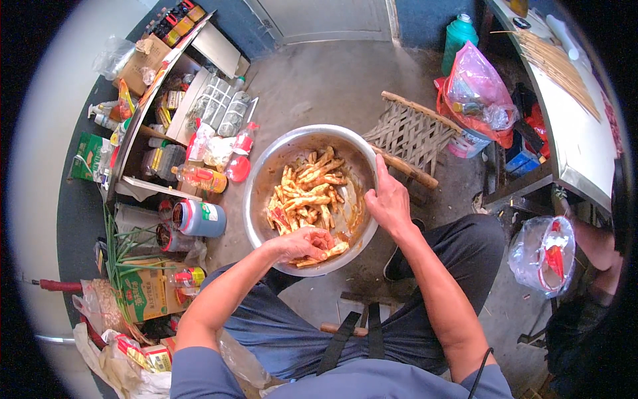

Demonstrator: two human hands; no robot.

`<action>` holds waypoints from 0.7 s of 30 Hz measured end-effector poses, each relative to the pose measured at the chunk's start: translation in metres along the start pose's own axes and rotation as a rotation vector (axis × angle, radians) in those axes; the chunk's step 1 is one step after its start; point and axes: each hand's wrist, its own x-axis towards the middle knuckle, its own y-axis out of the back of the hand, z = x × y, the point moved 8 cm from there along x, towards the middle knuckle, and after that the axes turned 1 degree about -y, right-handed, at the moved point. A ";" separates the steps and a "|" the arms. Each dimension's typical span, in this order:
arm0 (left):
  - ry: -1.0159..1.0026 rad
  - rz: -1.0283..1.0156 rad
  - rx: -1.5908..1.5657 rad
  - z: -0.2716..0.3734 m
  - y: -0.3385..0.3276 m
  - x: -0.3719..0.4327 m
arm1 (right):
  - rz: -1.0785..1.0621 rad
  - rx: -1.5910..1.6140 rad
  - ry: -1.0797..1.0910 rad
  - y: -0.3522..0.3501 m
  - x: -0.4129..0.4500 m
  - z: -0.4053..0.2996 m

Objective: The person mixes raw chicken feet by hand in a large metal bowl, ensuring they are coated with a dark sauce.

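Observation:
A wide stainless steel basin [252, 187] stands before me between my knees and a woven stool. Inside it lies a heap of chicken feet [311, 194] coated in reddish-brown sauce, which also smears the basin's inner wall. My left hand [305, 243] reaches over the near rim with its fingers curled around chicken feet; one foot [335, 250] sticks out beside the fingers. Part of what that palm holds is hidden. At the basin's right side my right hand [389, 199] grips the rim, its index finger stretched along the outer edge.
A low stool with a woven seat [411, 132] is just beyond the basin. Shelves [144, 114], an oil bottle [202, 178] and a blue-grey jar [204, 218] line the left. At right are a bagged bucket [468, 142], a white table [578, 99], a lined bin [543, 257] and another person's arm [593, 239].

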 end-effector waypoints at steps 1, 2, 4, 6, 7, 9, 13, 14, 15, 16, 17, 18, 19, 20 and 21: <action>0.004 -0.014 0.010 0.002 -0.001 0.000 | -0.001 0.000 0.000 0.000 0.000 0.000; 0.005 -0.013 0.009 0.003 -0.003 -0.002 | -0.005 -0.007 -0.003 0.001 0.000 0.000; -0.027 0.095 -0.038 0.020 -0.006 -0.005 | -0.009 -0.017 -0.011 0.001 0.000 0.001; -0.033 0.157 -0.013 0.022 0.000 -0.002 | -0.004 0.005 -0.006 0.000 0.000 0.002; -0.040 0.221 0.012 0.025 0.003 -0.001 | -0.004 0.004 -0.006 0.000 0.000 0.003; -0.072 0.304 0.030 0.027 0.008 -0.001 | -0.009 0.005 -0.009 -0.001 0.000 0.003; -0.070 0.481 0.131 0.035 0.016 0.003 | -0.032 -0.002 -0.032 0.001 0.000 0.004; -0.132 0.494 0.122 0.040 0.015 0.008 | -0.038 0.003 -0.044 0.001 0.000 0.004; -0.194 0.510 0.113 0.047 0.014 0.011 | -0.045 0.010 -0.054 0.002 0.000 0.004; -0.259 0.576 0.359 0.049 0.022 0.015 | -0.047 0.015 -0.049 0.000 0.000 0.002; -0.257 0.583 0.361 0.040 0.028 0.023 | -0.029 0.011 -0.028 -0.001 0.001 0.000; -0.343 0.731 0.654 0.052 0.029 0.027 | -0.010 0.000 -0.012 -0.001 0.001 0.001; -0.425 0.877 0.953 0.066 0.022 0.027 | -0.011 0.000 -0.011 -0.002 0.001 0.001; -0.436 0.910 0.987 0.068 0.019 0.031 | -0.014 0.007 -0.008 -0.004 0.000 0.000; -0.443 0.905 0.983 0.070 0.014 0.035 | -0.012 0.004 -0.010 -0.002 -0.001 0.003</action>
